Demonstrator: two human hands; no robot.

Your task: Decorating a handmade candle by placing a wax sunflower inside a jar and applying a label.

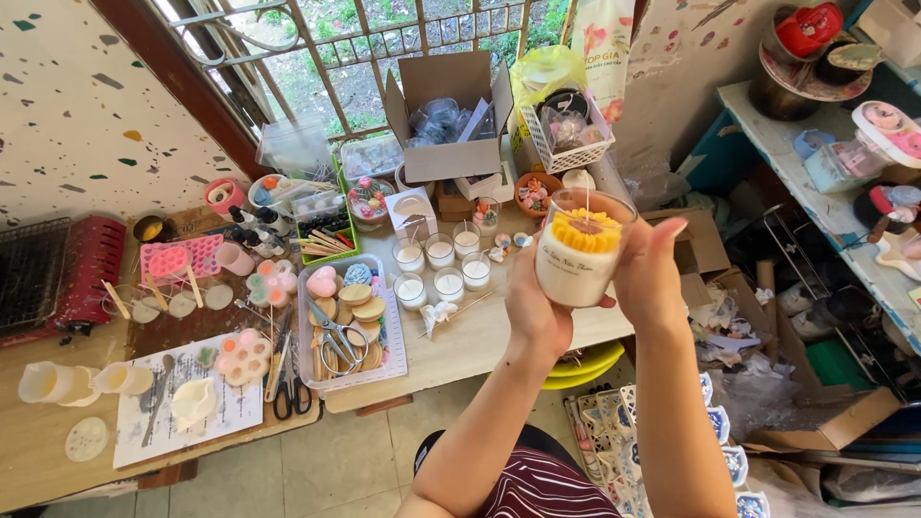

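Both hands are up in front of the person, wrapped round one candle jar [579, 251]. Left hand [533, 305] cups it from the left w/ the palm on the glass and the thumb side toward the camera; right hand [650, 270] presses from the right, fingers [672, 232] stretched up along the wall. So each hand is clamped on the jar, not loose, and the jar sits upright between them, well above the floor and just right of the table edge [480, 357]. Grip looks like a show-it hold: sides covered only partly, front and top left bare so the yellow flower top [585, 230] and the thin wick [587, 200] face up to the camera. Upright also keeps the wax level. White wax fills most of the glass.

On the table, approx centre, a cluster of small white candles [436, 267] stands in rows, close together but apart from the held jar; they look like the plain ones, w/o flower tops. Left of them a clear tray [398, 357] holds scissors [336, 343] and round wax pieces, kept together as a tool/bits bin. Further left: pink mould [177, 259], white cups [58, 382], a paper sheet [230, 422] under a spoon, prob. to catch drips. Behind, an open cardboard box [451, 105] and a white basket [566, 144] sit by the window bars. Can't tell what's in the box beyond clear bags.
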